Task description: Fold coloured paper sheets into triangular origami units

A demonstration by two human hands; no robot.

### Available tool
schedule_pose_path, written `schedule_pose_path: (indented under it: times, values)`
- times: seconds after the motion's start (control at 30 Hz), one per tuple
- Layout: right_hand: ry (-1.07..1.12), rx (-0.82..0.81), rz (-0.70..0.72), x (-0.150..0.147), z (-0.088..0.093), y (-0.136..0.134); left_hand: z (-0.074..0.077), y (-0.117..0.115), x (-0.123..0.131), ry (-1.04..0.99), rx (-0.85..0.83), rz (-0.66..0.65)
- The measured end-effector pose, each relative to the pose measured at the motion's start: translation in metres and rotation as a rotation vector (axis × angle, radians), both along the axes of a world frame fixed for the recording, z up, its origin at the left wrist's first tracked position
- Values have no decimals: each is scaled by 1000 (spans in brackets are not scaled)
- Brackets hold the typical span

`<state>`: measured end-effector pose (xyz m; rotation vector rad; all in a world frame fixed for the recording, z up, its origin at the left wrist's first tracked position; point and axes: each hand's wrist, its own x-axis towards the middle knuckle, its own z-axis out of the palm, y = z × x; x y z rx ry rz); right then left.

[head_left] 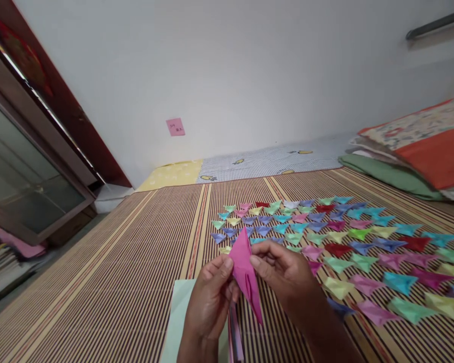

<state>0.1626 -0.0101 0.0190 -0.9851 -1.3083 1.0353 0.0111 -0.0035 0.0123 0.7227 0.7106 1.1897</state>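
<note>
Reaching up from the bottom edge with the left hand [212, 287] and the right hand [287, 267], running out of frame past the wrists. Hiding much of a pale green paper sheet [179, 307] behind the left one, and exposing only thin coloured edges of a paper stack [236, 335] beside that wrist. Pinching a magenta folded-paper diamond [244, 267] by its left side, setting the left thumb on the front face and bending the fingers mostly out of sight behind; pinching its right edge between right thumb and crooked forefinger. Tilting it between both hands above a striped mat [136, 262], aiming one tip away and the other down to the right. Blocking from view some of the small pointed folded-paper pieces [400, 282], and losing others at the right edge. Spreading in rows there, showing pink, blue, green, yellow, red and white. Bordering the mat farther back with a yellow cloth [174, 174] and a checked cloth [265, 164]; resting at right, partly cropped, with an orange-and-patterned cushion [435, 151] above green folded fabric [389, 176]. Sticking to the white wall [249, 75] with a pink note [175, 127], carrying dark handwriting, blurring too much to read.
</note>
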Motion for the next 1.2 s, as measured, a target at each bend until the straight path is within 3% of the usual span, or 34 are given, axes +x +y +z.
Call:
schedule_pose_path:
  times: [0.27, 0.57, 0.9, 1.2]
  values:
    - [121, -20, 88, -3, -2, 3, 3, -1, -1, -4, -10, -16]
    - [92, 12, -4, -1, -5, 3, -1, 1, -1, 45, 14, -11]
    - [115, -27, -11, -2, -4, 3, 0, 0, -1, 21, -7, -37]
    - [-146, 61, -38, -7, -1, 0, -7, -3, 1, 270, 143, 150]
